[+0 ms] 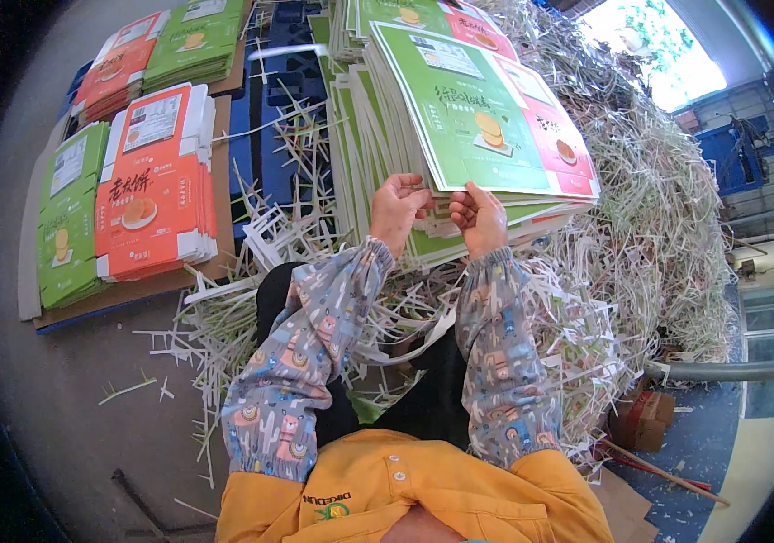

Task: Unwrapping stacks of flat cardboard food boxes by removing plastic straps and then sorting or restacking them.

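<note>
A tall stack of printed cardboard sheets [468, 100], green with a red-pink panel at the right, stands before me; its upper layers sit askew. At its near left corner, my left hand [398, 213] has curled fingers pressed against the sheet edges. My right hand [479, 220] is closed on the near edge, thumb on top of the uppermost sheets and fingers folded below. How many sheets are gripped cannot be made out. Patterned grey sleeve covers reach both wrists.
On the left, piles of red flattened cartons [153, 195] and green flattened cartons [68, 217] lie on a cardboard-covered pallet. Shredded paper strips [658, 217] form a large heap at the right and spread around my legs. A brown box [642, 420] sits at lower right.
</note>
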`<state>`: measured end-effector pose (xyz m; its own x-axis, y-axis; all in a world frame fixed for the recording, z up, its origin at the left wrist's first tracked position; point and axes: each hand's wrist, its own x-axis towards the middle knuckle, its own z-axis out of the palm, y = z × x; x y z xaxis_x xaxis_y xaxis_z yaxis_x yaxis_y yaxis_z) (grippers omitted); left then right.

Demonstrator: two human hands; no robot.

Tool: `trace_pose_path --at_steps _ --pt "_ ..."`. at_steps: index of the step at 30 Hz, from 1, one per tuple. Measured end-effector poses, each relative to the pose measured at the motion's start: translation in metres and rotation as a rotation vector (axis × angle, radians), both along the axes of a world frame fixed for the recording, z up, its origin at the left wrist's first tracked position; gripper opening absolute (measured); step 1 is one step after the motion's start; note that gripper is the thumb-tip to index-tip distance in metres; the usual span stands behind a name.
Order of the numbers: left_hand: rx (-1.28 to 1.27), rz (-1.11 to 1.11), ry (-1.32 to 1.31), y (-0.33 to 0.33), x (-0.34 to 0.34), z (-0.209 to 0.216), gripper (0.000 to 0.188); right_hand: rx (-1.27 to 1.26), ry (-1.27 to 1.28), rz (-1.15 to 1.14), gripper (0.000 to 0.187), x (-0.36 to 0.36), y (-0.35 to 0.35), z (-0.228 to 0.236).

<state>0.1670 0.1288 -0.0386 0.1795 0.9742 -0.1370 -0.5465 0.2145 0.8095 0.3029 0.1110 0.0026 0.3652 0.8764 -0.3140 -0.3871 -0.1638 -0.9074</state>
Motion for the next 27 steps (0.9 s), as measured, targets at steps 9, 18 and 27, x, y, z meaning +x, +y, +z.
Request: trace_pose_path --at_steps 9,18,27 --pt "0.002 0.009 -0.001 0.001 0.006 -0.002 0.025 -0.036 -0.062 -0.024 0.01 0.006 0.002 -0.013" --pt "0.044 0.037 -0.027 0.0 0.007 0.007 0.02 0.002 -0.023 -0.125 0.02 0.0 -0.002 -0.011" --pt "0.012 0.008 -0.025 -0.002 0.003 -0.002 0.019 0.084 0.074 -0.044 0.012 0.008 0.012 0.012"
